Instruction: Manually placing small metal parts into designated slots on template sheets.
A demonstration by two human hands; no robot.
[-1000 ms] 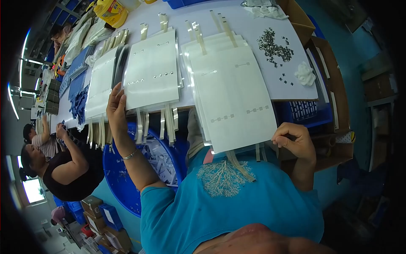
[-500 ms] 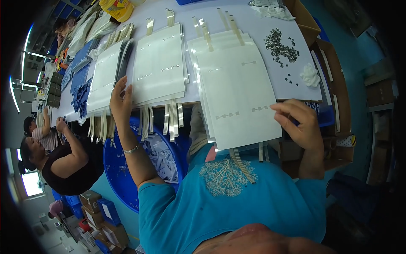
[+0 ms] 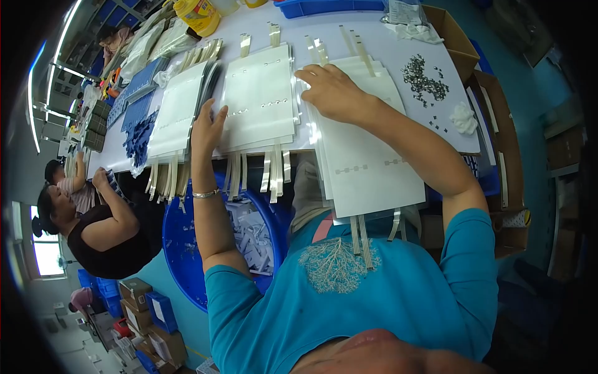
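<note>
L hand (image 3: 207, 128) + R hand (image 3: 333, 93) flat on white sheet stacks' (image 3: 258, 100) edges.

A blue tub (image 3: 180, 237) of scraps, small metal parts (image 3: 423, 78), a yellow bottle (image 3: 196, 14).

matt white paper sheets (image 3: 261, 106), glossy blue plastic tub (image 3: 180, 249), shiny metal bits (image 3: 425, 78)

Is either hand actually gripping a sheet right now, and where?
Neither grips anything. The left hand lies flat on the near left edge of the middle white stack; the right hand presses palm-down on the far left corner of the right stack.
</note>
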